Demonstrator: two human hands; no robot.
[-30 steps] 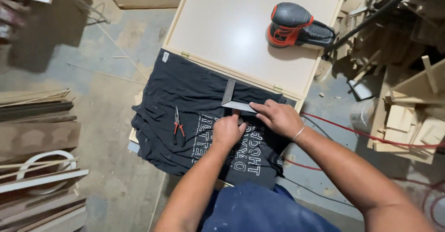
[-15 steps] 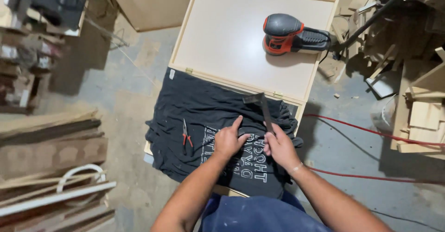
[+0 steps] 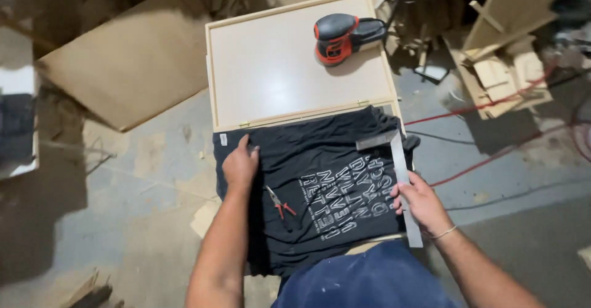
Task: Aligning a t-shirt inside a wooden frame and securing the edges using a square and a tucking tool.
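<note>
Steel try square [image 3: 400, 166], the flat grey L-shaped kind with a long thin blade and a short thick stock, is sitting on the right edge of the black cotton t-shirt with white printed lettering [image 3: 320, 185] that I've got spread over the lower half of the box. Long axis of the blade runs pretty much away from me, tilted a touch to the left at the far end, with the stock sticking out leftward at the top, so the corner points up and away. My right hand [image 3: 422, 204] is on the blade's lower half, fingers curled over its left edge and pinching it, with the blade's near end poking out past my wrist. My left hand [image 3: 240, 165] is flat on the shirt's top left area, palm down, fingers spread a bit, not holding anything, just pressing soft wrinkly fabric.

Small red-handled pliers [image 3: 280, 204] lie on the shirt between my hands, touching neither. Beyond the shirt is the pale wooden box lid with a smooth white panel [image 3: 277, 68], and the orange and black rounded plastic sander [image 3: 345, 36] sits on its far right corner.
</note>
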